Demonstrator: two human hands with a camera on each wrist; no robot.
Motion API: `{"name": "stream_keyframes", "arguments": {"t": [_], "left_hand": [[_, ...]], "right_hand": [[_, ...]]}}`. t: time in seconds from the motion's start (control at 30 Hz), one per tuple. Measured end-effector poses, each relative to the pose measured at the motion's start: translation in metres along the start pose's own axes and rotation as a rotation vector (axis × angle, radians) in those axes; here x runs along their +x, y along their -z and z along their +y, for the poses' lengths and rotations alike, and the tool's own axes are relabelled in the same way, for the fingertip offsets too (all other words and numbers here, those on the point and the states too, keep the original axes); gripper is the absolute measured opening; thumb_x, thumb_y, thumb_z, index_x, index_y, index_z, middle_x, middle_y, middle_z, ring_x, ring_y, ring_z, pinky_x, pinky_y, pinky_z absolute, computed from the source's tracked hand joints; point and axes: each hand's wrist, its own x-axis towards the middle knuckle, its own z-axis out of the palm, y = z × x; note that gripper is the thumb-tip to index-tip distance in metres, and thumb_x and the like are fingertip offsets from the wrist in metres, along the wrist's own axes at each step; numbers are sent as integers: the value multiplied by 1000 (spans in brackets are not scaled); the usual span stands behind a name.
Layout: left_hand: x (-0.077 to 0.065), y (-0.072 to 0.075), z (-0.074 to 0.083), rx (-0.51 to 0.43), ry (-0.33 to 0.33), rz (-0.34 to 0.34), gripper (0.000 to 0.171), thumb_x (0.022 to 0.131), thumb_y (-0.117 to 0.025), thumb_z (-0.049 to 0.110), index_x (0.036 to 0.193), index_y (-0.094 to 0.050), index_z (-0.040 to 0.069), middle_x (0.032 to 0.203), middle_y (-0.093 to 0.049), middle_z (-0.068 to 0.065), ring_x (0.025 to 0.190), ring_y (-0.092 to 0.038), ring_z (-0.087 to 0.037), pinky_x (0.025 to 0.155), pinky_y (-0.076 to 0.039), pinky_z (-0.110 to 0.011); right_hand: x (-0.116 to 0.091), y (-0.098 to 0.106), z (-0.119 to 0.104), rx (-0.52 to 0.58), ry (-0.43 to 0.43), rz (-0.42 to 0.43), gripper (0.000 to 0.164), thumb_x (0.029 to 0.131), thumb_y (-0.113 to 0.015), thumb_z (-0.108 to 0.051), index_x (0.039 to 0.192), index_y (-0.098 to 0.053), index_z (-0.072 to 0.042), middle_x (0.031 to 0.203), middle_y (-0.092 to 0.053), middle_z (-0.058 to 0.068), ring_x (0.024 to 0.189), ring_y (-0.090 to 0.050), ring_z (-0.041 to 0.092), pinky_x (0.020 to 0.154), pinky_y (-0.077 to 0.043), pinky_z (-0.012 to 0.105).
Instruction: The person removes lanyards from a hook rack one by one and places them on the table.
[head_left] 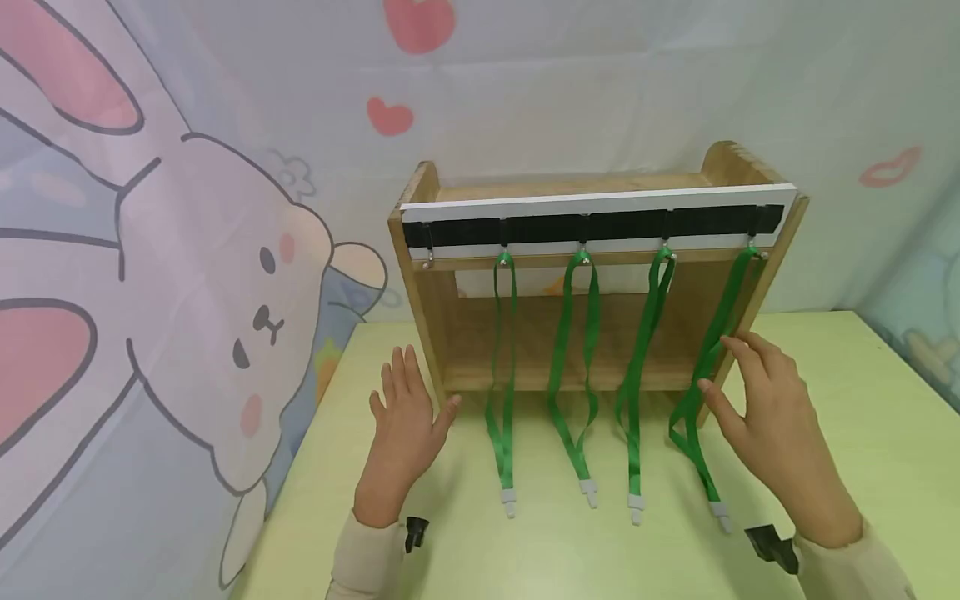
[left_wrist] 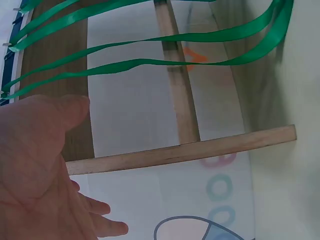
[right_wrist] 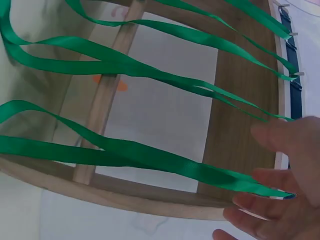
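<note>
Several green lanyards with pale plastic clips hang in a row from hooks on a small wooden shelf. My right hand (head_left: 783, 425) is beside the rightmost lanyard (head_left: 720, 321), thumb and fingers apart; whether a fingertip touches the strap I cannot tell. In the right wrist view that lanyard (right_wrist: 150, 162) runs toward the fingers (right_wrist: 260, 202). To the left of the shelf, my left hand (head_left: 405, 425) is raised with its fingers straight, holding nothing. The leftmost lanyard (head_left: 504, 433) hangs nearest to it, apart from the hand.
The wooden shelf (head_left: 420, 325) stands on a pale green table (head_left: 555, 558) against a printed cloth (head_left: 540, 100). A white board with a black strip (head_left: 622, 227) runs across its top front. The far left hook (head_left: 428, 254) holds no lanyard.
</note>
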Motion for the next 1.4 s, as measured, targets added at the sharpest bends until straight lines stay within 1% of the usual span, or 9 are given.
{"name": "stream_keyframes", "arguments": {"t": [0.23,0.33,0.5,0.77,0.97,1.07,1.2,1.33,1.4], "left_hand": [[14,8,3,5,-26,70,86,102,-62,22,156,-2,-8,161,-6,-35,144,-20,-55,98,-37,-74],[22,13,7,-25,-46,102,86,101,-62,17,156,-1,-7,160,-8,-34,137,-31,-54,89,-46,-69],[32,20,7,-86,-50,108,87,101,-63,16,156,2,-5,157,-12,-31,130,-39,-53,81,-53,-62],[41,20,3,-174,-54,84,86,101,-61,15,156,2,-3,152,-23,-35,118,-54,-52,88,-54,-56],[49,10,2,-225,-79,134,80,102,-60,11,156,-3,-4,149,-29,-33,111,-60,-50,86,-56,-54],[51,5,2,-239,-90,192,74,101,-59,7,153,-8,-5,145,-33,-32,109,-61,-51,84,-57,-55],[52,0,2,-242,-127,281,67,100,-59,2,150,-15,-7,140,-38,-34,104,-63,-52,81,-58,-55],[54,-3,1,-248,-151,336,65,98,-60,-1,148,-18,-6,135,-42,-33,103,-63,-49,80,-58,-54],[55,-4,1,-259,-155,348,64,98,-60,-2,147,-19,-6,134,-43,-33,101,-63,-47,79,-58,-53]], "right_hand": [[19,2,-5,62,-37,143,49,83,-75,9,127,-55,14,122,-55,35,112,-53,51,83,-47,65],[27,3,-6,62,-55,203,42,85,-73,10,124,-57,14,113,-60,32,104,-58,46,88,-49,40],[41,0,-6,73,-98,319,30,89,-72,6,117,-63,13,102,-65,29,90,-63,41,80,-33,6],[58,0,-9,55,-182,366,20,91,-72,-1,105,-67,13,95,-69,28,77,-69,44,70,-31,2],[70,0,-10,43,-231,370,16,94,-71,-5,97,-72,11,89,-72,26,74,-69,39,69,-31,4],[72,0,-10,50,-237,379,17,93,-71,-6,92,-72,12,85,-71,26,70,-65,7,67,-32,8],[75,0,-11,45,-246,388,22,94,-72,-8,87,-71,13,78,-70,26,68,-36,-28,64,-32,12],[81,-1,-10,31,-252,380,21,93,-70,-5,86,-70,15,74,-69,28,60,-60,4,63,-33,20],[84,-1,-10,28,-259,371,20,93,-69,-4,86,-71,15,74,-69,27,59,-59,8,64,-33,22]]}}
